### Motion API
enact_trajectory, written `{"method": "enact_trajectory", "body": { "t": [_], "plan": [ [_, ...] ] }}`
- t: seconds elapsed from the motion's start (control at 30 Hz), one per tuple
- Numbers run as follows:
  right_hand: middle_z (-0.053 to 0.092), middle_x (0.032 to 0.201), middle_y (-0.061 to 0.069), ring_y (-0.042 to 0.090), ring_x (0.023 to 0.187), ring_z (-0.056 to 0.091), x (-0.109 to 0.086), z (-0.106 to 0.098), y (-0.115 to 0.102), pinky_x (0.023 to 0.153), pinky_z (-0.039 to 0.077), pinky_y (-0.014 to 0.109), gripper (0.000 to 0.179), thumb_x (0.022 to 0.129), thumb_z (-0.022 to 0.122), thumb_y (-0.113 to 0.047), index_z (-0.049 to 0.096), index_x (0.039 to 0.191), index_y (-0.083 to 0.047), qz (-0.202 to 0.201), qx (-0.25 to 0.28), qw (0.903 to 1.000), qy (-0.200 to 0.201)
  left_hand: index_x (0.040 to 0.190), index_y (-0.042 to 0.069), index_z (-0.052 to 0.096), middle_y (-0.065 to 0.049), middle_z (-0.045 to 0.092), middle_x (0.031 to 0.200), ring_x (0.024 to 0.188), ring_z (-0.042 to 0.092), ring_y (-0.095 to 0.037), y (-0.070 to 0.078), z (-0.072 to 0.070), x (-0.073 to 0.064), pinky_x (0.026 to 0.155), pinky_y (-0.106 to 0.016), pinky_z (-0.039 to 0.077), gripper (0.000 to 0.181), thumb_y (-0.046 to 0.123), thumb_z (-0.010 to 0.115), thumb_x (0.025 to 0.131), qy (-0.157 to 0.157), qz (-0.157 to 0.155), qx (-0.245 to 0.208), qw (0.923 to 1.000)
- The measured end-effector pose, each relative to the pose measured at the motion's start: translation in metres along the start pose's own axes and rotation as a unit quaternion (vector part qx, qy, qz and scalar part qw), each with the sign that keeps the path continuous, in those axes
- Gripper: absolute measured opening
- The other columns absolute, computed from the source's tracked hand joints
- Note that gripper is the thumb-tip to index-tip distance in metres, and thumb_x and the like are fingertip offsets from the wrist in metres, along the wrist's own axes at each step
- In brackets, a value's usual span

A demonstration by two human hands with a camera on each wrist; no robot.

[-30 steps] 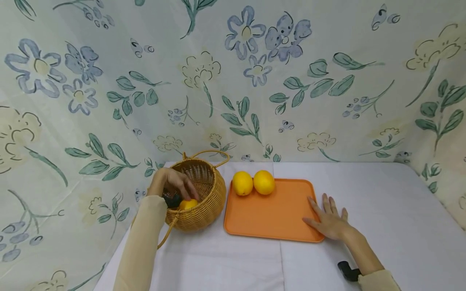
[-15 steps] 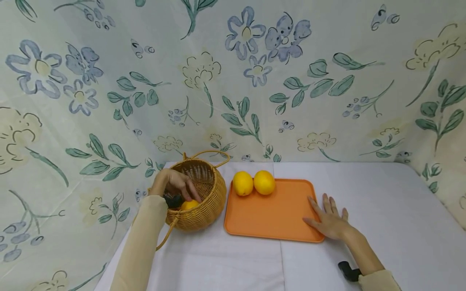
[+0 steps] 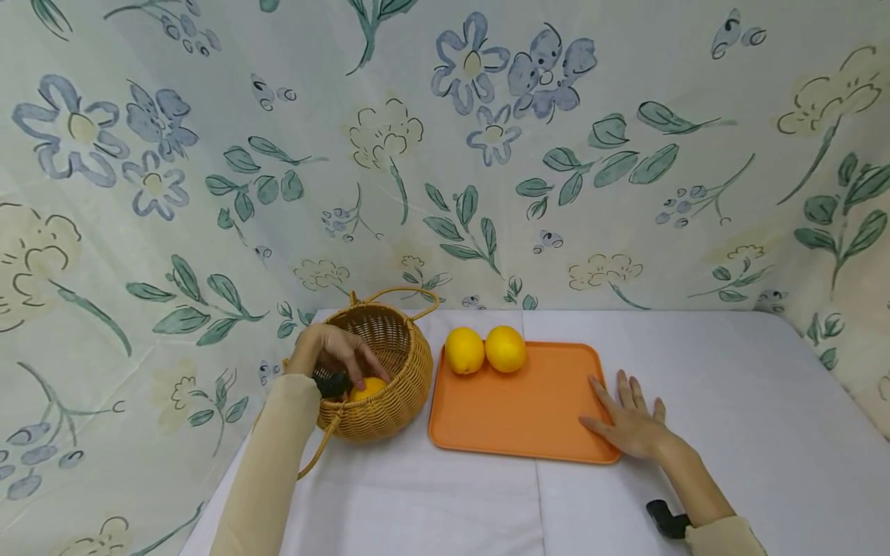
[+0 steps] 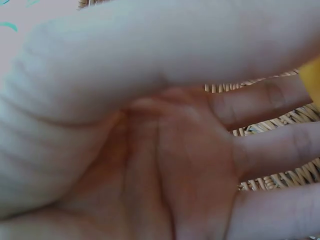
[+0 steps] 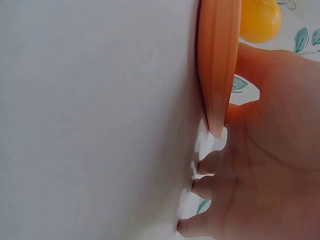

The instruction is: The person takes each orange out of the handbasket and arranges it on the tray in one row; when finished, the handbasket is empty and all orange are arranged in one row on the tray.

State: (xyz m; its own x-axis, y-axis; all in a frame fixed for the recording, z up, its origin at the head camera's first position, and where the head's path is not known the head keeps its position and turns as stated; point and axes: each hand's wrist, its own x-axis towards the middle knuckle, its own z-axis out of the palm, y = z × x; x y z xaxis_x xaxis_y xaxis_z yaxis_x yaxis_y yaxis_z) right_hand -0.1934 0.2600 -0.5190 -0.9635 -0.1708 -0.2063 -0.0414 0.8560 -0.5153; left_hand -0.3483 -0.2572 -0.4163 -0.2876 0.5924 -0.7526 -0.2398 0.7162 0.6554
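Inside the wicker basket (image 3: 389, 417), my left hand (image 3: 341, 351) holds a yellow lemon (image 3: 368, 389) between thumb and fingers; the lower part of the fruit is hidden by the basket wall. At the right edge of the left wrist view, a strip of the same lemon (image 4: 312, 80) shows by the fingers. My right hand (image 3: 636, 425) lies spread at the near right corner of the orange tray (image 3: 514, 417), thumb and index finger over its rim, the other fingertips on the cloth. Two more lemons sit side by side at the tray's far left, the left one (image 3: 464, 350) touching the right one (image 3: 506, 349).
A white cloth (image 3: 431, 502) covers the table. The basket stands left of the tray, one handle (image 3: 406, 291) raised at the back and the other (image 3: 320, 452) hanging at the front. Floral fabric (image 3: 445, 154) hangs behind and at the sides.
The fingers of my left hand have moved down around the lemon in the basket, which has shifted slightly to the right. My right hand and the tray have stayed still.
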Motion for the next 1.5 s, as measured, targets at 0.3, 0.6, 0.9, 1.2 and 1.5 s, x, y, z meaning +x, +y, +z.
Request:
{"method": "enact_trajectory", "body": {
  "t": [0.3,0.6,0.9,1.2,1.5],
  "plan": [
    [-0.012,0.163,0.043,0.063,0.150,-0.014,0.002,-0.001,0.002,0.107,-0.018,0.086,0.093,0.099,0.056,-0.061,0.019,0.164,-0.006,-0.002,0.001,1.0000,-0.004,0.137,0.006,0.067,-0.008,0.063,0.146,0.130,0.058,-0.016,-0.001,0.000,0.001,0.096,-0.027,0.058,0.046,-0.007,0.069,0.093,0.010,-0.006,0.007,0.9999],
    [-0.012,0.163,0.043,0.063,0.149,-0.015,0.004,0.003,0.007,0.106,-0.020,0.085,0.096,0.096,0.057,-0.066,0.019,0.165,-0.011,-0.005,0.007,1.0000,0.001,0.140,0.006,0.065,-0.008,0.062,0.145,0.118,0.059,-0.014,-0.001,0.000,0.002,0.091,-0.026,0.058,0.047,-0.005,0.068,0.094,0.007,-0.012,0.021,0.9997],
    [-0.010,0.163,0.044,0.065,0.149,-0.011,0.000,-0.004,-0.004,0.108,-0.014,0.086,0.091,0.100,0.056,-0.057,0.019,0.163,-0.004,0.005,-0.019,0.9998,-0.009,0.142,0.009,0.061,-0.009,0.063,0.137,0.106,0.064,-0.018,-0.002,0.001,0.001,0.085,-0.031,0.061,0.048,-0.006,0.065,0.096,-0.011,-0.024,0.005,0.9996],
    [-0.011,0.163,0.044,0.065,0.149,-0.012,0.000,-0.003,-0.004,0.107,-0.015,0.086,0.091,0.100,0.056,-0.058,0.018,0.164,-0.004,0.000,-0.013,0.9998,-0.012,0.141,0.005,0.059,-0.012,0.060,0.136,0.111,0.061,-0.021,-0.004,-0.002,-0.003,0.095,-0.031,0.057,0.048,-0.004,0.069,0.094,0.007,-0.010,0.019,0.9997],
    [-0.010,0.163,0.044,0.065,0.149,-0.010,0.000,-0.002,-0.003,0.108,-0.013,0.087,0.092,0.100,0.056,-0.058,0.019,0.164,-0.004,0.003,-0.021,0.9997,-0.006,0.149,0.010,0.057,-0.011,0.053,0.152,0.118,0.059,-0.020,-0.006,-0.004,-0.003,0.087,-0.033,0.061,0.054,-0.004,0.064,0.097,-0.010,-0.007,0.007,0.9999]
  ]
}}
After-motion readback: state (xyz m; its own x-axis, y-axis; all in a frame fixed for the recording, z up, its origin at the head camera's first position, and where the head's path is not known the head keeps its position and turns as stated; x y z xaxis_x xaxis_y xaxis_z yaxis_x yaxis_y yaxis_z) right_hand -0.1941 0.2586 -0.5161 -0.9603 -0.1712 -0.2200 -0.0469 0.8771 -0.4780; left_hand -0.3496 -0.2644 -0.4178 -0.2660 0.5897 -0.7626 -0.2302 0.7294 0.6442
